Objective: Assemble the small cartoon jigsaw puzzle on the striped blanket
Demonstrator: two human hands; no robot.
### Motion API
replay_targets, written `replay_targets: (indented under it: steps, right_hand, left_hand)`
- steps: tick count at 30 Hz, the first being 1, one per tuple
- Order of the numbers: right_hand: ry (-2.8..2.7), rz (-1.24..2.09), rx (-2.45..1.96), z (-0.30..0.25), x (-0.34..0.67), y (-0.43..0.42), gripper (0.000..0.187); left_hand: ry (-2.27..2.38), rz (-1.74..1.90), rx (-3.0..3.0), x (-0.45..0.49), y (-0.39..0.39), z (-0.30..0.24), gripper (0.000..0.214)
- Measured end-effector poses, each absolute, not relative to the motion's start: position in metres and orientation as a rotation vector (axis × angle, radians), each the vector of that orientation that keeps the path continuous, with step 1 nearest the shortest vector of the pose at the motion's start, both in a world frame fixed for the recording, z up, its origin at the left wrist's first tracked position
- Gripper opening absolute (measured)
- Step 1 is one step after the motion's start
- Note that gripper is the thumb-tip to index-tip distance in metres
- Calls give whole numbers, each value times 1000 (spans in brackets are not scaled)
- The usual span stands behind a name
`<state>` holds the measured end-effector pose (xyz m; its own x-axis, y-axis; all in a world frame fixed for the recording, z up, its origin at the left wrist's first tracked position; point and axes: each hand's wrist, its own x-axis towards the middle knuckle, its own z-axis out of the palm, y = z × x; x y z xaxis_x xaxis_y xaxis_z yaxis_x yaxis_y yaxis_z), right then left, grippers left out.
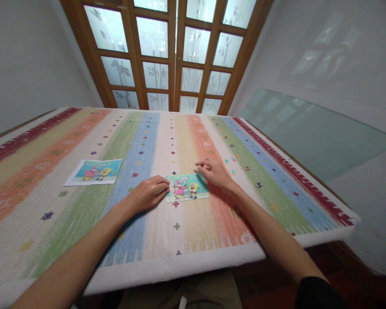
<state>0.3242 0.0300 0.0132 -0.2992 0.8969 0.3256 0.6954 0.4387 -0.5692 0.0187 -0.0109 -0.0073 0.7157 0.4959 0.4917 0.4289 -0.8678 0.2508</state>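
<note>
A small cartoon jigsaw puzzle (187,187) lies flat on the striped tablecloth (167,141) near the middle. My left hand (149,193) rests at its left edge with the fingers curled inward, fingertips touching the puzzle's side. My right hand (213,170) lies at the puzzle's upper right corner, fingers bent and pressed down on that corner. What, if anything, either hand pinches is too small to see.
A printed picture card (94,172) with the same cartoon figures lies to the left on the cloth. A wooden door with frosted glass panes (176,56) stands behind the table. A glass sheet (312,133) leans on the right wall.
</note>
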Motion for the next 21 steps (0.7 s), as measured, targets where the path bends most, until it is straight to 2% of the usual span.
replay_targets:
  steps: [8,11,16,21]
  right_hand:
    - [-1914,-36,-1931,17,407,51,30]
    - [-1939,-6,-2042,15,419,52,34]
    - [-1966,69,-2038,16,429,56,29]
    - [-1832,77,-2062,11,443,59,44]
  left_hand:
    - [736,885,2819,19,-10,-7,26]
    - [749,882,2808,19,-11,-7,24]
    - [756,869,2802,19,-11,-8,24]
    - [747,874,2812,19,-10,-8,24]
